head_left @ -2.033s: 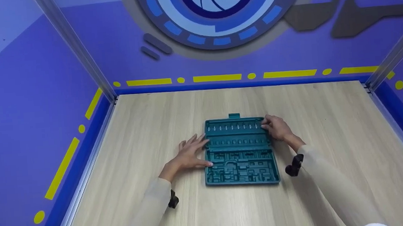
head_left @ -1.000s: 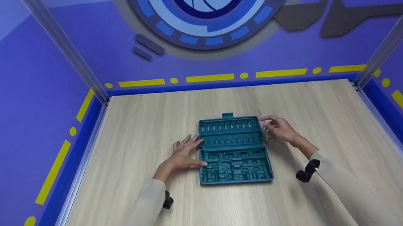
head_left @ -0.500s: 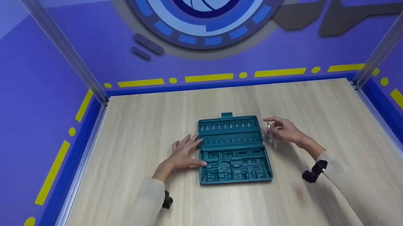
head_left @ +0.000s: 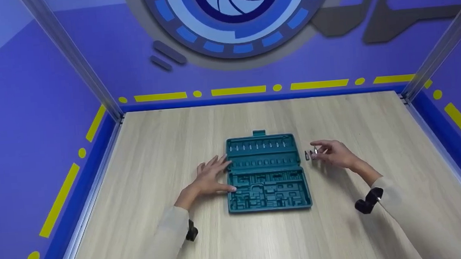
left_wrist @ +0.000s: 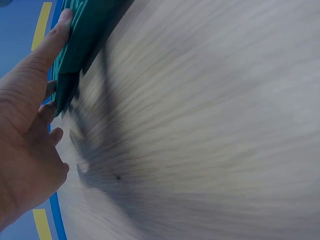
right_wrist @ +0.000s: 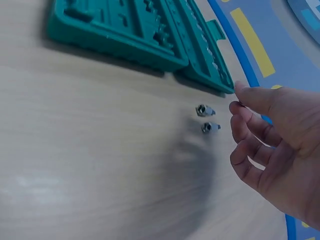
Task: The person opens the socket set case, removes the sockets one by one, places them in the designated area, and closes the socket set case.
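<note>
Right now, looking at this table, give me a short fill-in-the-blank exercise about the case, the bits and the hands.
1. The left hand rests against the ____ side of the teal case.
2. ____ small metal bits lie on the table beside the case.
3. The right hand holds ____.
4. The case lies ____, its compartments showing.

Missing words: left; Two; nothing; open

The desk (head_left: 264,242) is seen from above and in front by the head view, facing the back wall. The case (head_left: 266,172) edge is viewed closely from the left wrist; case (right_wrist: 130,30) and bits (right_wrist: 205,110) are shared with the right wrist view.
</note>
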A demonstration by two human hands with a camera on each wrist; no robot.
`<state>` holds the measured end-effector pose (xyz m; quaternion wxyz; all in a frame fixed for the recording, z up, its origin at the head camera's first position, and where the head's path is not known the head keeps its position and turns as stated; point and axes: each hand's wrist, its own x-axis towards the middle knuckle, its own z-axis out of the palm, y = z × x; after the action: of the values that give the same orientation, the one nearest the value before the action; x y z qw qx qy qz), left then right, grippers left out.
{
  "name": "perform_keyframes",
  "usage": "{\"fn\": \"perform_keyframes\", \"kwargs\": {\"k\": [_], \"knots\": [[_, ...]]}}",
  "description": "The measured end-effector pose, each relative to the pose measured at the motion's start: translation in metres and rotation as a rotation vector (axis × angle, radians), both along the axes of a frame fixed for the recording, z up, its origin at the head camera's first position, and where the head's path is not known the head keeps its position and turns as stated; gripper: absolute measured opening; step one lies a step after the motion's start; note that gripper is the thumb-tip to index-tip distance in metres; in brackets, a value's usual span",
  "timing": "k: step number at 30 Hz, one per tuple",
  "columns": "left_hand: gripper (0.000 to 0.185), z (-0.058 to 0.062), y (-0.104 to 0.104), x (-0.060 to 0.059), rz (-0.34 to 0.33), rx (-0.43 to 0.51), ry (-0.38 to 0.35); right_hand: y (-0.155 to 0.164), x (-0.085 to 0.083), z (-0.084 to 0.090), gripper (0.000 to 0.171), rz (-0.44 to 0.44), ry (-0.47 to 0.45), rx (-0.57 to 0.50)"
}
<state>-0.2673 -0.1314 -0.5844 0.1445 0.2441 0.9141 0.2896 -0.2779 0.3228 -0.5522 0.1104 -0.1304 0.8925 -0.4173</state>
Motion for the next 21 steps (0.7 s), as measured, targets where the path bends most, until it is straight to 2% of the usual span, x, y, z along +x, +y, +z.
{"fn": "perform_keyframes", "kwargs": {"k": [7,21], "knots": [[0.097,0.001,0.000,0.001,0.008,0.000,-0.006,0.017,0.002,-0.006,0.045,-0.027,0.081,0.079],[0.098,0.001,0.000,0.001,0.010,0.003,-0.020,0.021,0.002,-0.022,0.042,-0.048,0.057,0.076]]}}
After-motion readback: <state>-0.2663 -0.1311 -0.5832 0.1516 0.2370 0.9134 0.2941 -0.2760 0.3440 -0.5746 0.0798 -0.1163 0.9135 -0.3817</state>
